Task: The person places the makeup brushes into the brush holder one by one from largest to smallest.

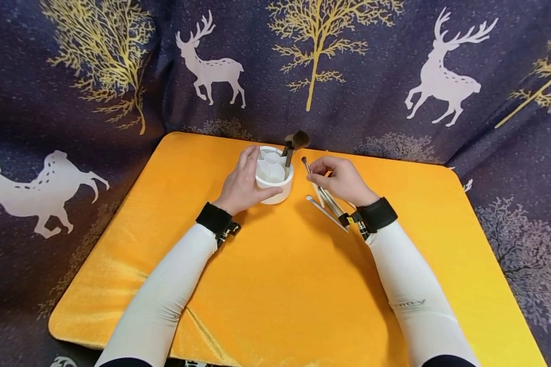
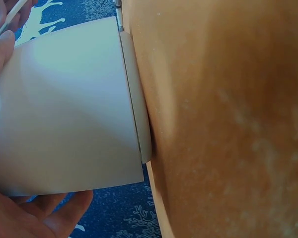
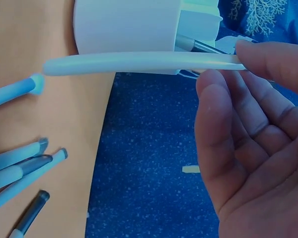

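A white round brush holder (image 1: 276, 195) with several compartments stands toward the back of the table. My left hand (image 1: 242, 184) grips its left side, thumb along the front wall; in the left wrist view its smooth wall (image 2: 64, 109) lies between thumb and fingers. Dark, fluffy makeup brushes (image 1: 300, 140) stand in the holder's right side. Just right of the holder, my right hand (image 1: 342, 179) pinches a thin makeup brush between thumb and fingertips. The brush's pale handle (image 3: 139, 62) points down, and its small dark bristles (image 1: 305, 160) point up.
Several loose makeup brushes (image 1: 327, 213) lie on the orange cloth-covered table (image 1: 275, 285), below and beside my right hand. A dark curtain (image 1: 257, 41) printed with deer and trees hangs right behind the table's back edge.
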`<state>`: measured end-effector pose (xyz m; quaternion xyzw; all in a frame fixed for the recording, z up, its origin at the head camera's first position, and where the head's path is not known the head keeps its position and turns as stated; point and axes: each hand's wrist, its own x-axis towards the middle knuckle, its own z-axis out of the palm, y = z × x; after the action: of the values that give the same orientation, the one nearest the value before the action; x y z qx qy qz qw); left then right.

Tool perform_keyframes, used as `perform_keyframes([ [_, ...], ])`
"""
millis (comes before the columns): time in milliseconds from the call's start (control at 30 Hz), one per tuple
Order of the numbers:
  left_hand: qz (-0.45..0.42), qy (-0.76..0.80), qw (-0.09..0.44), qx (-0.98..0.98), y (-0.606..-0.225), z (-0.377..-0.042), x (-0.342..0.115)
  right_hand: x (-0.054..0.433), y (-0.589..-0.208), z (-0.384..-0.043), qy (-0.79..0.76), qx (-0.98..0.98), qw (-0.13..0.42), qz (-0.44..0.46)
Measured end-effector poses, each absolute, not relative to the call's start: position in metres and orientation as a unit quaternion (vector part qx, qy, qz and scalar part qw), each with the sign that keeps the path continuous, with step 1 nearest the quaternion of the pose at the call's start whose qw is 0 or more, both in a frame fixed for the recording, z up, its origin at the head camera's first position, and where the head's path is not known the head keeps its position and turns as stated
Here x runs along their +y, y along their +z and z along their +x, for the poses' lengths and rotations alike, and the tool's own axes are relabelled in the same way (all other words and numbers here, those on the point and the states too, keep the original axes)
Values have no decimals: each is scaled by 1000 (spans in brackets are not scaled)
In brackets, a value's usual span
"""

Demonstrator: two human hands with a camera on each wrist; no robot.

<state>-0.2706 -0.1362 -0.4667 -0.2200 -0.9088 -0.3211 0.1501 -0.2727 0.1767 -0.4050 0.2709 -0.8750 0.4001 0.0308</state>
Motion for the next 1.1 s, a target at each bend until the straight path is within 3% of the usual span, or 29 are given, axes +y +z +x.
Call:
perform_keyframes([
  [333,-217,-323,150,-909,-467,-270,-137,163,-401,-277,422,-862,85,269],
  [1100,-221,-324,148,-908,-468,-271,-137,136,-385,-286,491,-817,152,260],
])
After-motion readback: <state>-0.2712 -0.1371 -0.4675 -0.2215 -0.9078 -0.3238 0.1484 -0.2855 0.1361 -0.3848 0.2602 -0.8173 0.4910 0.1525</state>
